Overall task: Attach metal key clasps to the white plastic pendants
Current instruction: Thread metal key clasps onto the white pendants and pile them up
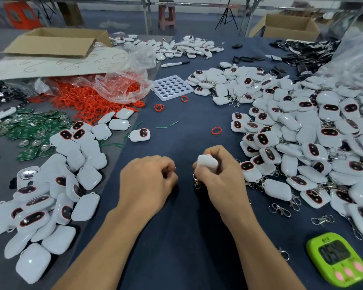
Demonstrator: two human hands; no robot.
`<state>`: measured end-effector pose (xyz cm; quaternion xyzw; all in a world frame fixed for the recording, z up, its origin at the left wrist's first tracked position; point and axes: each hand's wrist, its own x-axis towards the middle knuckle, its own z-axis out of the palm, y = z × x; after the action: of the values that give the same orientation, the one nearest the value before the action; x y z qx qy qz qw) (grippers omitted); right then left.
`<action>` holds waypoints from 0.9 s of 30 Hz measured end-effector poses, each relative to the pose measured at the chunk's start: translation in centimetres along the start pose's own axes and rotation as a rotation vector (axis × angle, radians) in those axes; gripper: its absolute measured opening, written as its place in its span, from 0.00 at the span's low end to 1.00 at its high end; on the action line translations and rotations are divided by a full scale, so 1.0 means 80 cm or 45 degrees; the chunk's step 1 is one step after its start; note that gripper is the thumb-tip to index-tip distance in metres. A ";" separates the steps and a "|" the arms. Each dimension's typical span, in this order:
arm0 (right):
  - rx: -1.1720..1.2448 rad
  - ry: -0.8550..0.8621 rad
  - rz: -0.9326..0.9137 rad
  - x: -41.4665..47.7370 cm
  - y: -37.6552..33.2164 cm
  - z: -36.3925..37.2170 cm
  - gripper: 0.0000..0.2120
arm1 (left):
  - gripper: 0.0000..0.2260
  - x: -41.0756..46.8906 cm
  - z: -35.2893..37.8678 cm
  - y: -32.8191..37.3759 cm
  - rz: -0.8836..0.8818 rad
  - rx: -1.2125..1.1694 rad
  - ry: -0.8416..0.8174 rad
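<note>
White glossy plastic is piling up at the near left, where bare pendants [50, 195] are lying heaped on the counter [182, 237]. They are rounded-square shells, some showing a dark red-rimmed window and a small loop at one corner. The cloth under them is looking dark and matte. Farther off, green boards [29, 130] and thin orange rings [92, 99] are spilling out beside a clear bag.

At near centre the left hand [147, 183] is sitting with its fingers curled toward the thumb. Blur is hiding whether it is pinching anything. Just right of it, the right hand [220, 181] is gripping one pendant [208, 163] between thumb and curled fingers. A clasp [196, 182] is dangling below it, though I cannot tell whether it is already hooked through the loop.

Judging by its look, the shell is going to feel light, stiff and slick. Holding it across the flat faces, with the loop corner poking out, is probably the safest grip. The clasp is small, hard metal with a springy ring, and it is likely to slip.

To the right, finished pendants [302, 153] are mounding up, loose clasps [280, 210] are lying near them, and a green timer [340, 258] is sitting nearest.
</note>
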<state>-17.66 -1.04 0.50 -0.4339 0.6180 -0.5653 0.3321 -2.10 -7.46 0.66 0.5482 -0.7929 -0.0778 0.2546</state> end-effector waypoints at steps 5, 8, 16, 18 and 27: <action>-0.016 -0.033 -0.048 0.000 0.004 0.000 0.15 | 0.04 0.006 0.006 -0.009 0.021 -0.176 -0.176; -0.111 0.020 -0.002 0.002 0.008 0.001 0.18 | 0.05 0.006 0.007 -0.010 0.012 -0.239 -0.219; -0.264 0.046 -0.029 0.002 0.008 0.007 0.10 | 0.06 0.008 0.003 -0.010 -0.064 -0.363 -0.328; -0.257 0.039 -0.035 0.003 0.009 0.006 0.11 | 0.07 0.009 0.001 -0.010 -0.068 -0.374 -0.343; -0.358 0.025 -0.054 0.001 0.012 0.007 0.09 | 0.05 0.008 0.001 -0.009 -0.068 -0.314 -0.356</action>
<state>-17.35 -1.32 -0.53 -0.4834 0.6852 -0.4842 0.2498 -1.75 -8.30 0.50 0.5176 -0.7901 -0.2565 0.2051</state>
